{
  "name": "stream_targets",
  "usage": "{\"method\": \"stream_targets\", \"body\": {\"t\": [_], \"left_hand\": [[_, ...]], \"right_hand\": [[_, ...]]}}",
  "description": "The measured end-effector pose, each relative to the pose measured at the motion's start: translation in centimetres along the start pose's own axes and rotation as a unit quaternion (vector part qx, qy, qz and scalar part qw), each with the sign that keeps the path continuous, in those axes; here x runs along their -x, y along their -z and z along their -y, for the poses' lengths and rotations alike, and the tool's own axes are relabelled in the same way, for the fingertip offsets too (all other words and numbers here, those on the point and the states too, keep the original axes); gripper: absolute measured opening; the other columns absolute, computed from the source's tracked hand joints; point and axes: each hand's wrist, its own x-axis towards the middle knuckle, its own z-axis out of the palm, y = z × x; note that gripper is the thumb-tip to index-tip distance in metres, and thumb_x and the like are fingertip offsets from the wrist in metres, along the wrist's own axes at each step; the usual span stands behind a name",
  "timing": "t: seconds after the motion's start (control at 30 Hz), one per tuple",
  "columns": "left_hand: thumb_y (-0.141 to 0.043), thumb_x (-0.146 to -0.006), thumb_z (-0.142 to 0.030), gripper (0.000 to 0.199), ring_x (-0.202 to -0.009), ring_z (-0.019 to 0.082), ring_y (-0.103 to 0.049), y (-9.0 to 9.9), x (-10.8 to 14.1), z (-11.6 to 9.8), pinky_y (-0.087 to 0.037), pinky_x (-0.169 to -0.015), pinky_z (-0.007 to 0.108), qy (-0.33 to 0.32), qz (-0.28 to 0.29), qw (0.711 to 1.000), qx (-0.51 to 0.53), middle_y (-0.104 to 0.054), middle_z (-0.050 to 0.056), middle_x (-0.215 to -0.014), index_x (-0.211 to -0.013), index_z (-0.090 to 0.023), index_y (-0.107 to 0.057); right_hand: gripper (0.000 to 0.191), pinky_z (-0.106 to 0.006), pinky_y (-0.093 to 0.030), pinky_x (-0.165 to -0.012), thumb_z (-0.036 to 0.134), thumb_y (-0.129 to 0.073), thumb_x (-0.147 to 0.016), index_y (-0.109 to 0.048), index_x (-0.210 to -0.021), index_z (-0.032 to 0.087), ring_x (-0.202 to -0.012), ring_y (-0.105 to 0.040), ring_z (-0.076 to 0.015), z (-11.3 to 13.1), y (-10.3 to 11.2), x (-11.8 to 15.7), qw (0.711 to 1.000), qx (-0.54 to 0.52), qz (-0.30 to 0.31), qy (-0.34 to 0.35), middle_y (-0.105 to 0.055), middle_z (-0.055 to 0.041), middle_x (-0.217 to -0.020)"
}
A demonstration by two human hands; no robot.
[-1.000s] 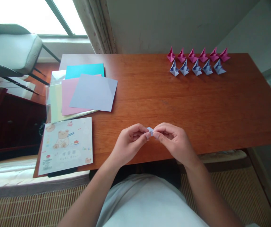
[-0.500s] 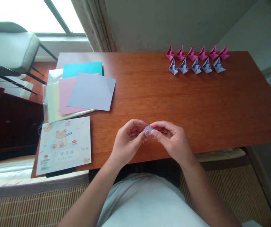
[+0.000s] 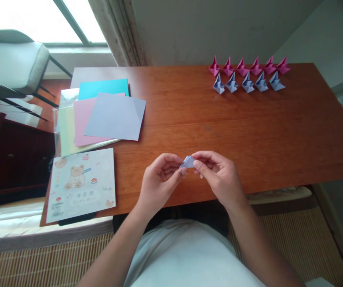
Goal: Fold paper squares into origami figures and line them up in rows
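Observation:
A small folded piece of pale lavender origami paper (image 3: pixel 187 162) is pinched between my two hands, above the front part of the table. My left hand (image 3: pixel 162 180) grips its left corner between thumb and fingertips. On the other side, my right hand (image 3: pixel 219 175) pinches the right end with thumb and forefinger. Layered folds show along the paper's upper edge; its underside is hidden by the fingers. At the back right stand a row of pink origami pieces (image 3: pixel 242 68) and, in front of them, a row of lavender origami pieces (image 3: pixel 247 83), all with pointed tips.
Loose sheets lie at the left of the wooden table (image 3: pixel 219 119): a lavender sheet (image 3: pixel 116 117), a pink sheet (image 3: pixel 81 119) and a teal sheet (image 3: pixel 104 87). Nearer me is a bear-printed paper pack (image 3: pixel 81 185). A chair (image 3: pixel 12 63) stands beyond the left edge.
The folded paper has turned in my fingers, and more of its face and layered edge now shows. My hands have moved slightly apart, still gripping it.

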Motion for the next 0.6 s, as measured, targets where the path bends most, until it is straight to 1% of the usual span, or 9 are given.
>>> {"method": "stream_targets", "body": {"t": [0.13, 0.27, 0.4, 0.6], "left_hand": [[-0.081, -0.08, -0.027, 0.019, -0.075, 0.015, -0.07, 0.1, 0.2, 0.4, -0.059, -0.073, 0.025, -0.036, -0.037, 0.997, -0.055, -0.072, 0.003, -0.085, -0.089, -0.018, -0.068], [-0.081, -0.081, -0.028, 0.016, -0.073, 0.015, -0.071, 0.1, 0.4, 0.3, -0.058, -0.071, 0.025, -0.043, -0.054, 0.994, -0.087, -0.073, 0.003, -0.082, -0.086, -0.018, -0.07], [-0.083, -0.079, -0.028, 0.018, -0.067, 0.014, -0.069, -0.1, 0.5, -0.1, -0.056, -0.063, 0.022, -0.036, -0.072, 0.994, -0.067, -0.073, 0.003, -0.075, -0.082, -0.016, -0.07], [-0.084, -0.078, -0.029, 0.022, -0.061, 0.012, -0.067, -0.6, 0.4, -0.6, -0.054, -0.059, 0.02, -0.007, -0.08, 0.997, -0.017, -0.07, 0.001, -0.067, -0.077, -0.015, -0.067]], "right_hand": [[0.014, -0.027, -0.057, -0.063, 0.031, -0.072, -0.087, -0.073, -0.096, 0.021, -0.07, -0.067, -0.0147, 0.0, -0.2, 0.1, 1.0, 0.008, -0.007, 0.002, -0.077, -0.0041, -0.091], [0.012, -0.027, -0.057, -0.065, 0.03, -0.071, -0.089, -0.073, -0.098, 0.022, -0.072, -0.067, -0.0141, 0.1, -0.3, 0.3, 1.0, 0.014, -0.006, 0.021, -0.076, -0.0035, -0.093], [0.011, -0.029, -0.058, -0.071, 0.031, -0.07, -0.09, -0.073, -0.097, 0.023, -0.078, -0.069, -0.0157, 0.4, -0.3, 0.4, 0.999, 0.029, 0.003, 0.045, -0.076, -0.0034, -0.095], [0.013, -0.03, -0.059, -0.072, 0.033, -0.069, -0.091, -0.072, -0.097, 0.023, -0.081, -0.07, -0.0168, 0.8, -0.4, 0.4, 0.998, 0.034, 0.014, 0.048, -0.075, -0.0043, -0.097]]}}
